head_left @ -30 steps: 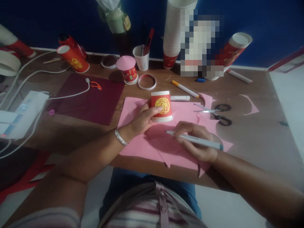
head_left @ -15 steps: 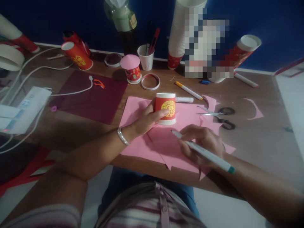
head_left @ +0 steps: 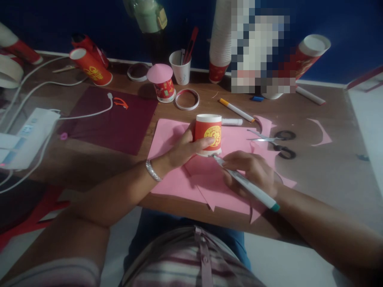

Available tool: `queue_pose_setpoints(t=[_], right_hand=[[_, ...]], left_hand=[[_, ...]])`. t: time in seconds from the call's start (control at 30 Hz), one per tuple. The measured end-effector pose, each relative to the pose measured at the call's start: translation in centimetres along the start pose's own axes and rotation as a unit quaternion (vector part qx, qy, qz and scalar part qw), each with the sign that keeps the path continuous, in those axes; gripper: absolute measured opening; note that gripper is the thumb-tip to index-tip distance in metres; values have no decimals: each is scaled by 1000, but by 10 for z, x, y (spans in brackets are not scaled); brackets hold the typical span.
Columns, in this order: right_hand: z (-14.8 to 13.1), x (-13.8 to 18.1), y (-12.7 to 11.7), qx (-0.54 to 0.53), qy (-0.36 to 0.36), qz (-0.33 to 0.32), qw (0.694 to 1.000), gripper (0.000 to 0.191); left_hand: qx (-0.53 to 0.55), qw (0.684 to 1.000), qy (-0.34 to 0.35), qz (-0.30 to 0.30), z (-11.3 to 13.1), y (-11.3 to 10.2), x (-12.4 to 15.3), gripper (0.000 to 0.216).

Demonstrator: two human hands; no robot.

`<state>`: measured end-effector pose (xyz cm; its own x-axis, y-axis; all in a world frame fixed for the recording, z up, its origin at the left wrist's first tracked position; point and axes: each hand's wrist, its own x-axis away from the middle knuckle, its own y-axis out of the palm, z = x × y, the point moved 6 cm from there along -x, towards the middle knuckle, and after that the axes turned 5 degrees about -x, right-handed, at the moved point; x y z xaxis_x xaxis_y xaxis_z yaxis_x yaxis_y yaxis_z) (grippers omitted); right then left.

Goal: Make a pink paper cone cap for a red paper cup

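My left hand is wrapped round a red paper cup with a round yellow print and white bands at top and bottom. Its thumb lies across the print. In my right hand is a white marker with a green end, gripped like a pen. The marker's tip is at the cup's lower white band; whether it touches cannot be made out for sure. Under both hands lie sheets of pink paper. Behind the cup rests another white marker.
Scissors lie open to the right among pink scraps. Along the back stand a small red cup with a pink cone top, a tape roll, a white pen cup and stacked cups. White cables and a power strip are at left.
My right hand has moved slightly up and left, bringing the marker tip to the cup's lower band. My left hand keeps its hold on the cup. The view has shifted a little.
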<state>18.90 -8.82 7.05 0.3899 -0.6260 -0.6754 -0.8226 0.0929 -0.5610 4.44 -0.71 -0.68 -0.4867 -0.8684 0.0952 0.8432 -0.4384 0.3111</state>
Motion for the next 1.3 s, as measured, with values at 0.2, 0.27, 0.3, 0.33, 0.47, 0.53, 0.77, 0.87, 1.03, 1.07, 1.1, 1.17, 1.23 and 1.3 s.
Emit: queue_pose_setpoints(t=[0.2,0.27,0.3,0.33,0.47,0.53,0.77,0.87,1.03,1.07,1.1,1.17,1.23,1.3], right_hand=[[3,1,1,9,-11,7,1000,13],[4,1,0,8,-14,10,1000,13],[4,1,0,8,-14,11,1000,13],[5,1,0,7,-14,9,1000,13],[4,1,1,5,-29,1,1000,14],[6,1,0,3,-26,5,1000,14],[9,-1,-2,-5,-11,5,1000,10],[8,-2,-2,-10,-21,16,1000,16],[10,0,-1,-18,-17,22,999,21],[10,0,-1,-17,-16,20,1000,20],[10,0,-1,-16,-15,19,1000,20],[10,0,-1,-11,-12,13,1000,18],[9,-1,-1,-5,-10,11,1000,16],[7,-1,-1,2,-14,11,1000,15]], left_hand=[[3,1000,2,-2,2,2,1,34],[6,1000,4,-6,2,2,1,33],[5,1000,4,-7,2,2,1,33],[6,1000,4,-7,1,2,1,33],[17,1000,7,-3,-3,-1,0,35],[19,1000,3,-5,-5,-1,-1,34],[6,1000,20,1,0,1,-1,42],[6,1000,18,1,1,3,-1,43],[6,1000,6,3,-1,2,1,40],[8,1000,7,1,-2,1,1,40],[10,1000,8,-1,-3,1,1,42],[10,1000,8,-1,-4,0,1,44],[7,1000,-3,0,-6,0,0,43],[7,1000,-18,-1,-7,1,1,41]])
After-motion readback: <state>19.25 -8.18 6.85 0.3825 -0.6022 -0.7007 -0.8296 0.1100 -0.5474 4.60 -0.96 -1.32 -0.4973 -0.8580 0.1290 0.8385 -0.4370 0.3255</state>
